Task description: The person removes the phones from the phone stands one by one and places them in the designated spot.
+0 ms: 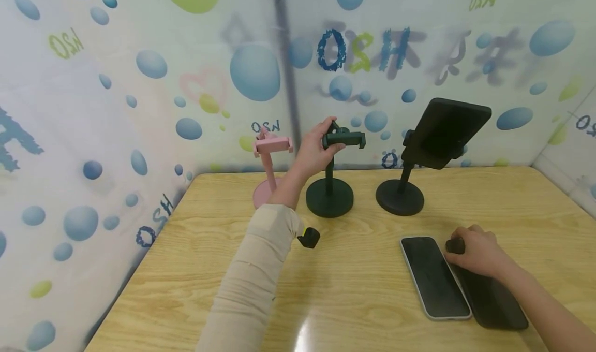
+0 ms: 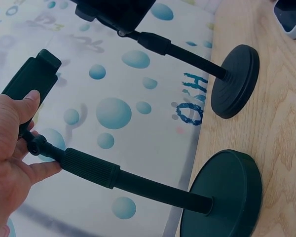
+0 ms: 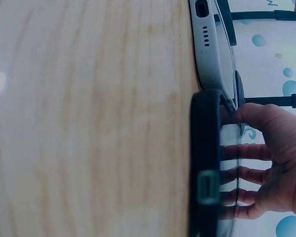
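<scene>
**Left hand on a green phone stand, right hand on a black phone**

A dark green phone stand (image 1: pixel 329 178) stands upright just beyond the left hand (image 1: pixel 313 152), which is clamped on its holder (image 1: pixel 352 139), thumb in front, fingers behind. The right hand (image 1: pixel 479 251), well apart, arches over the far end of a black phone (image 1: pixel 495 300); whether it grips or merely rests there, I cannot tell.

To work well here, the left hand would probably do best to hold the holder firmly without tipping the base; the right would be safer on the phone's edges than its glass.

A white-framed phone (image 1: pixel 435 277) lies just left of the right hand. Left of the left hand is a pink phone stand (image 1: pixel 269 168); to its right, a black stand (image 1: pixel 400 198) bears a dark tablet-like device (image 1: pixel 451 132).

Below the hands spreads a pale wood-grain bench (image 1: pixel 354 290). Beyond them hangs a white backdrop (image 1: pixel 209 41) with blue and green ovals and lettering.
</scene>
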`<state>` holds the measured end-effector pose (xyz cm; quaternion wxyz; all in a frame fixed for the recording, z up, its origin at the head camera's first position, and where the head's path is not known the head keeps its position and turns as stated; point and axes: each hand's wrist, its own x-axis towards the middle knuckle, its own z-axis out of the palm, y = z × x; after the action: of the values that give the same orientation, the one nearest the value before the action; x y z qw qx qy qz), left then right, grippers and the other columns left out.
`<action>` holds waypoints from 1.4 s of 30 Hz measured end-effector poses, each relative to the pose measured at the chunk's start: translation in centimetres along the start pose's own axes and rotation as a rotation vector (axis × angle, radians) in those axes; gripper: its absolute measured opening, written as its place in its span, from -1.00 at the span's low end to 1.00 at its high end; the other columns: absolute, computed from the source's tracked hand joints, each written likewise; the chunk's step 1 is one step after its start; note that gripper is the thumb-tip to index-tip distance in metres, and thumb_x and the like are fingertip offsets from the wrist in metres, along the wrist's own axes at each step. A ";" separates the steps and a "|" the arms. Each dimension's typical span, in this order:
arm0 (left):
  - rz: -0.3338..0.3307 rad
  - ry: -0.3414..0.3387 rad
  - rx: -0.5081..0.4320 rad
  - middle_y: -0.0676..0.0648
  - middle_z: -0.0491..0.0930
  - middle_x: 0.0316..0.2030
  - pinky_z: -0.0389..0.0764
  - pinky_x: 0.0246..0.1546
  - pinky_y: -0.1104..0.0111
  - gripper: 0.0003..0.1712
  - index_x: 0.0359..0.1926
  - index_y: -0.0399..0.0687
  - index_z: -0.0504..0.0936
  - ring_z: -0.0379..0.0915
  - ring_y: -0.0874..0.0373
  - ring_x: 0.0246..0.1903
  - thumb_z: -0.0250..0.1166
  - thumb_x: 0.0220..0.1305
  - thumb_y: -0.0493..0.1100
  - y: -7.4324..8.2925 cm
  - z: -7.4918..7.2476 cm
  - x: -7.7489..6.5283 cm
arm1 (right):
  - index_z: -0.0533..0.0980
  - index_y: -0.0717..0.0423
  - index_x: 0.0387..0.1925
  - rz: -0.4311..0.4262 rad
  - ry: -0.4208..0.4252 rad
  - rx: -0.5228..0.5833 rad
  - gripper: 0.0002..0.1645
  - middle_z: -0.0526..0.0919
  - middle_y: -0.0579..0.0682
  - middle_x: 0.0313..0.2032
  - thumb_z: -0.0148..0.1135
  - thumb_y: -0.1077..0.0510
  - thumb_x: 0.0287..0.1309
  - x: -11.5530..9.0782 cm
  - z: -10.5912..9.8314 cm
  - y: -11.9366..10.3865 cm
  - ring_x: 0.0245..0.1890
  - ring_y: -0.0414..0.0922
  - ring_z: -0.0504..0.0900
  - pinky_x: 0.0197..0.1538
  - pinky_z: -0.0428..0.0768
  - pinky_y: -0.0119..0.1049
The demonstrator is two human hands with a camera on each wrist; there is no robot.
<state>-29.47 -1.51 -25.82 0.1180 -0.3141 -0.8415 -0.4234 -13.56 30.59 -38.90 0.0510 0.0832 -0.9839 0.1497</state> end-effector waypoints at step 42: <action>-0.190 -0.113 -0.092 -0.09 -0.14 0.38 0.18 0.20 0.22 0.09 0.35 -0.06 -0.55 -0.06 0.05 0.31 0.16 0.23 -0.05 -0.4 0.5 -2.3 | 0.46 0.46 -0.32 -0.014 -0.210 0.083 -0.55 0.55 0.33 -0.33 0.22 0.07 0.01 2.1 -1.6 1.1 -0.32 0.22 0.53 -0.29 0.48 0.02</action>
<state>-27.93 -2.28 -27.49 0.0153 -0.2613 -0.8525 -0.4525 -15.67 31.79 -37.47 -0.0547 0.1073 -0.9762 0.1802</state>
